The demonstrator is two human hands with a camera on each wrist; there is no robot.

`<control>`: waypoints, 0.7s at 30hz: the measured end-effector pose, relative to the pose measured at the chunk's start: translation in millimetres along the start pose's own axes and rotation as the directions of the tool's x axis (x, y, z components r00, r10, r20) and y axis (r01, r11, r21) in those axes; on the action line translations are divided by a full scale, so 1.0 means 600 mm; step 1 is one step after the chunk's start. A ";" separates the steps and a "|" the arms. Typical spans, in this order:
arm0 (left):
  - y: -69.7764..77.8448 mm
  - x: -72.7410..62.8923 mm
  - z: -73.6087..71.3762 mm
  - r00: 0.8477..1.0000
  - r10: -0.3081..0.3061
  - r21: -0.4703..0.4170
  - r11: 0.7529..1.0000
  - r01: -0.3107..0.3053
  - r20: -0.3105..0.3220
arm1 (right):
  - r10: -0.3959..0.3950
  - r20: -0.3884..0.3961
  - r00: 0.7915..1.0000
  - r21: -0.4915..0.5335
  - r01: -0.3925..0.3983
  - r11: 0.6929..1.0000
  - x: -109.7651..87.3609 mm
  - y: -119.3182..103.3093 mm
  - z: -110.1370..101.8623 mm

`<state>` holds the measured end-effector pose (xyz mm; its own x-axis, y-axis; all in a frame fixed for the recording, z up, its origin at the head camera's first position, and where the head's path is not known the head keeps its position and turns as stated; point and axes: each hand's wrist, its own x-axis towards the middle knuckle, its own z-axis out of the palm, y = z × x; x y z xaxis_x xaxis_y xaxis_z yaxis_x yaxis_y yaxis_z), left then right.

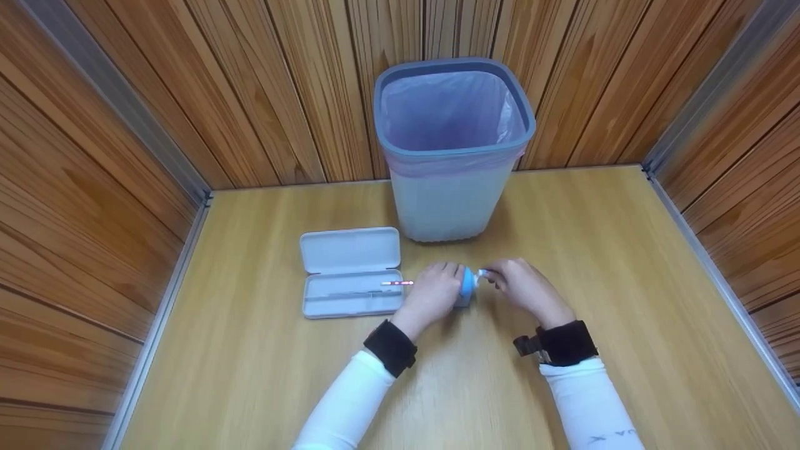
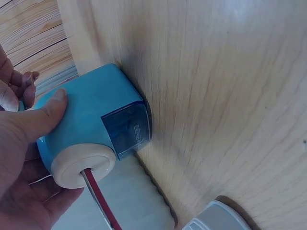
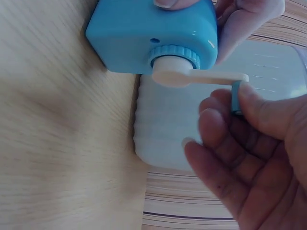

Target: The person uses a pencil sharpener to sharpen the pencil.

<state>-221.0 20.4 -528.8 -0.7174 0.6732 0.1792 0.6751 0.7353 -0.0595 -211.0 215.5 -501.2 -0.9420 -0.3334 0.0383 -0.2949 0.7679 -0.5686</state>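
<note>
The sharpener is sitting inside the left grip, the hand wrapping its body with thumb and fingers on different sides. The pencil is sticking into the sharpener's round inlet and pointing out leftward from the left grip, its long axis running roughly from one hand toward the other. On the opposite face, between the two grips, the crank is facing the right grip, which is the nearer one to it. The right grip is narrow, pinching the knob at the crank's end; the crank's hub is seemingly lining up with the pencil.

Left of the left grip, the case is lying open on the surface, the pencil's free end showing over its right part. The bin is standing beyond both grips. Below the right grip, the surface is perhaps limiting the knuckles' room.
</note>
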 end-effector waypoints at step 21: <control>0.002 -0.002 0.000 1.000 -0.021 0.046 0.999 0.020 0.024 | -0.012 -0.051 0.999 -0.067 0.008 0.998 0.033 0.010 0.005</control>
<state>-219.1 20.4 -529.2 -0.7352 0.6593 0.1572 0.6521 0.7513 -0.1011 -230.7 211.8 -506.1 -0.9454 -0.3140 0.0870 -0.3128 0.8000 -0.5120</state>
